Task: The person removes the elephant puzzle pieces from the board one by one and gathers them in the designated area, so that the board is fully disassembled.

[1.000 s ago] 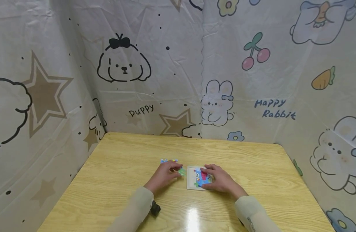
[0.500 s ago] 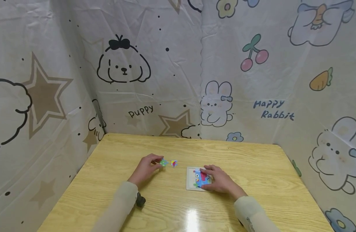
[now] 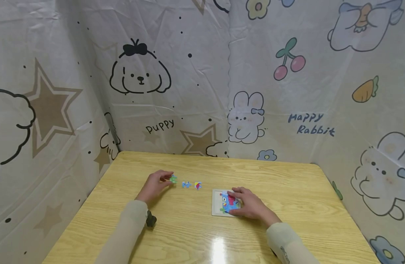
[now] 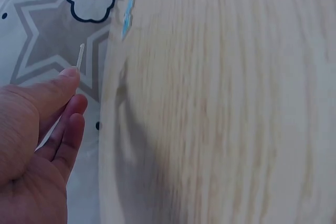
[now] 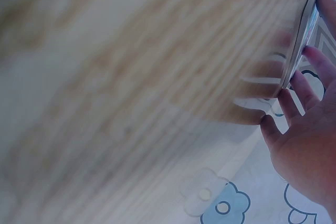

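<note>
My left hand (image 3: 154, 186) pinches a green and blue jigsaw piece (image 3: 173, 179) between thumb and fingers, at the left of the table. Edge-on in the left wrist view, that piece shows as a thin pale strip above the thumb tip. My right hand (image 3: 252, 205) rests with spread fingers on the right part of a light puzzle tray (image 3: 217, 203), partly hiding it. Inside the tray lie joined blue and red jigsaw pieces (image 3: 226, 202); a bare strip shows along its left side. In the right wrist view, fingertips touch the tray's edge.
Two loose pieces lie between the left hand and the tray: a blue one (image 3: 186, 184) and a yellow and red one (image 3: 198, 185). The wooden table (image 3: 189, 234) meets a printed cloth backdrop (image 3: 196, 91) behind and at the sides.
My left hand has moved left and back from beside the tray with the green and blue piece, uncovering the blue piece on the table. My right hand stays on the tray.
</note>
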{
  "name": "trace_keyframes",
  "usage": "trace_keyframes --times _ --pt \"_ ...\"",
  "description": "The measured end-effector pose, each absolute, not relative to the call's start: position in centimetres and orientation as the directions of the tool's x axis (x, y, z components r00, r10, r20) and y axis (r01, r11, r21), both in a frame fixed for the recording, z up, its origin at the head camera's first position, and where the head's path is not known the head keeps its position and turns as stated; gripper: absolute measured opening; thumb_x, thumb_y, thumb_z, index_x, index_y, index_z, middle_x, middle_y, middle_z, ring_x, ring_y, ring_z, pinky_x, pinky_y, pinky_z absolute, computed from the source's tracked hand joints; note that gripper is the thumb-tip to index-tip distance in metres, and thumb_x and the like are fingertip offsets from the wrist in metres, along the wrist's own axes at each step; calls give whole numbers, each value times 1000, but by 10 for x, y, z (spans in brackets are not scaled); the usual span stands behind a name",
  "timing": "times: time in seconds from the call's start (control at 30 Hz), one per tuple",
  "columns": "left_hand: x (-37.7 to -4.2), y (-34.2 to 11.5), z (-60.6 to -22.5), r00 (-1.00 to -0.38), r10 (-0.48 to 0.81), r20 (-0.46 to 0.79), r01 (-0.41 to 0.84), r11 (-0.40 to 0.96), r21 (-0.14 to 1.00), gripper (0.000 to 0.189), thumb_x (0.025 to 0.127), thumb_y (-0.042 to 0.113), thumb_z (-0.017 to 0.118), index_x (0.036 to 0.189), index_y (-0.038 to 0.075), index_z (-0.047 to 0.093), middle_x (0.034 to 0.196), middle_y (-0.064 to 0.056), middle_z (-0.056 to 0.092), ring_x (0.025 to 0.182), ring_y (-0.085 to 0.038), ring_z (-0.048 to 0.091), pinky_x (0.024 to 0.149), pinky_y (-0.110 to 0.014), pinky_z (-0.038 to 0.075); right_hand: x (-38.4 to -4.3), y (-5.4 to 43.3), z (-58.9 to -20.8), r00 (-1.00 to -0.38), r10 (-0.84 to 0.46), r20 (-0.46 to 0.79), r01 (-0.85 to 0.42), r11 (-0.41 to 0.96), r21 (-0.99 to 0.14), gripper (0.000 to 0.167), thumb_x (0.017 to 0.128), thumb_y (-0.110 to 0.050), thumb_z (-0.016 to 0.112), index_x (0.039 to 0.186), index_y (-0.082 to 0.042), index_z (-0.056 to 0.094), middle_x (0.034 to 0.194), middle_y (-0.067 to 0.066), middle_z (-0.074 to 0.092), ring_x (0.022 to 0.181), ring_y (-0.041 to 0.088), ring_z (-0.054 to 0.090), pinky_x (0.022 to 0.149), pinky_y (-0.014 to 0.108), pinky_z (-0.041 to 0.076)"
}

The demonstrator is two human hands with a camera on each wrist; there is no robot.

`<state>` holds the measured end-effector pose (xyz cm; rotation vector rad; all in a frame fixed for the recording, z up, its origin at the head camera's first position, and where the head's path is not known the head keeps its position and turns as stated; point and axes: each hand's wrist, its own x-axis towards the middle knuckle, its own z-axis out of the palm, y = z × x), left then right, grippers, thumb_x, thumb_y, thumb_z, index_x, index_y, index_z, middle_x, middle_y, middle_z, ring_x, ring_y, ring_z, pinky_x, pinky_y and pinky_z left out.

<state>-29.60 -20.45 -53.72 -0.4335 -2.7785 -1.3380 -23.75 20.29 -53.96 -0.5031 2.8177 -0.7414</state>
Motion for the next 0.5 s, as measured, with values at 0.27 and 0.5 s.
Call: trace_keyframes --times 0.27,0.5 --pt "-302 -210 -542 -949 252 189 306 592 746 41 92 3 76 131 -4 67 118 -16 71 105 -30 69 95 -45 57 -239 204 -542 -922 -378 -80 -290 814 -503 77 84 -48 84 151 -23 56 160 8 45 148 38 39 118 63 35" --pt "-304 -211 -547 -948 263 182 307 593 744 40 93 0 74 132 -5 67 120 -17 70 107 -31 68 97 -47 56 -241 203 -543 -926 -369 -82 -281 818 -502 77 83 -49 85 150 -24 57 160 7 45 148 38 39 118 63 35"
